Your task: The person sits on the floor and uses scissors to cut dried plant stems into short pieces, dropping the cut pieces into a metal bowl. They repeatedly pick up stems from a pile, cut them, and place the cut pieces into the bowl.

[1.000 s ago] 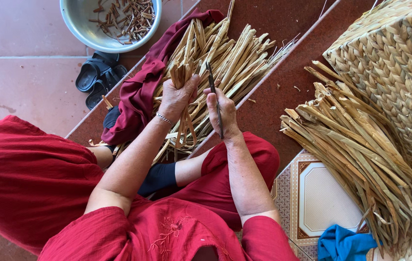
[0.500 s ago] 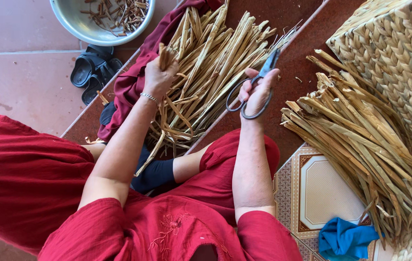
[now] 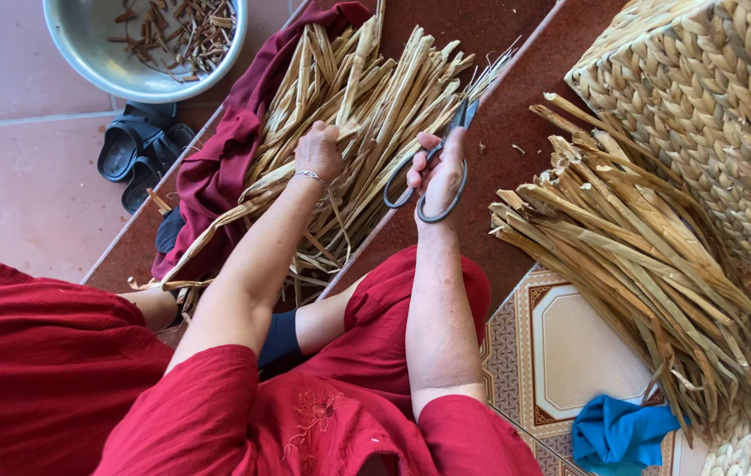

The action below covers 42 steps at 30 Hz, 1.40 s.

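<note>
Scissors (image 3: 433,167) lowered slightly in right hand's (image 3: 440,169) grip, left hand (image 3: 319,152) clutching straw bundle (image 3: 367,115)

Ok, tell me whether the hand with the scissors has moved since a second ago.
Yes. The right hand with the scissors has swung right, off the pile of dried strips toward the dark red step.

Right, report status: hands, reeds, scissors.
Left hand gripping the pile of dried tan reed strips. Right hand holding dark metal scissors, blades closed. Nothing blocking.
</note>
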### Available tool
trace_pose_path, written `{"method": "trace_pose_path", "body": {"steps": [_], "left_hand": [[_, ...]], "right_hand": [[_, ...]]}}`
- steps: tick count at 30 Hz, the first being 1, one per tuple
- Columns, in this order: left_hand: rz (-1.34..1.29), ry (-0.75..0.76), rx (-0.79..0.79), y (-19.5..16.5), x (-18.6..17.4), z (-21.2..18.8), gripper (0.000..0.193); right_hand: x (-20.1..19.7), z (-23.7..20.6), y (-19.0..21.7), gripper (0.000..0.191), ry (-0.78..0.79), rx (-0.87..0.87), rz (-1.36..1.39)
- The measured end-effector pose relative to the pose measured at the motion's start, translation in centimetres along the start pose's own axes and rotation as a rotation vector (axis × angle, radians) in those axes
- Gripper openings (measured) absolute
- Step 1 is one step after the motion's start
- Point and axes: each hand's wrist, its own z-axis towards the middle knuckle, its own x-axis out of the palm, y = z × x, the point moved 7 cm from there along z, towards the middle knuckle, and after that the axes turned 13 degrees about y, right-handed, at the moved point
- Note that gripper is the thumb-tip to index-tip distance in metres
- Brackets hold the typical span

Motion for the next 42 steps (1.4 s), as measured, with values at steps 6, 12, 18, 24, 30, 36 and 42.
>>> {"method": "trace_pose_path", "body": {"steps": [6, 12, 18, 24, 30, 36, 42], "left_hand": [[-0.304, -0.099, 0.347, -1.4, -2.4, -5.3, 0.009], [-0.531, -0.004, 0.440, -2.1, -3.6, -12.3, 0.009], [-0.603, -0.119, 0.614, -2.1, -5.8, -12.8, 0.012], [-1.196, -0.188, 0.383, 0.1, -6.6, -7.4, 0.011], [-1.400, -0.044, 0.227, 1.2, -5.9, -6.7, 0.018], [-1.473, 0.035, 0.313, 0.6, -6.5, -7.9, 0.021], [-1.432, 0.179, 0.359, 0.2, -6.9, -8.6, 0.023]], "right_hand": [[0.3, 0.8, -0.8, 0.035, -0.070, -0.018, -0.272], [2.1, 1.2, -0.6, 0.034, 0.005, -0.228, -0.123], [4.1, -1.0, 0.9, 0.026, 0.200, -0.284, -0.168], [8.9, -3.1, -1.0, 0.025, 0.464, -0.101, -0.257], [10.6, -3.7, -2.3, 0.024, 0.581, 0.000, -0.224], [11.0, -3.7, -2.7, 0.022, 0.588, 0.001, -0.273], [11.0, -3.9, -2.9, 0.021, 0.545, -0.021, -0.398]]}}
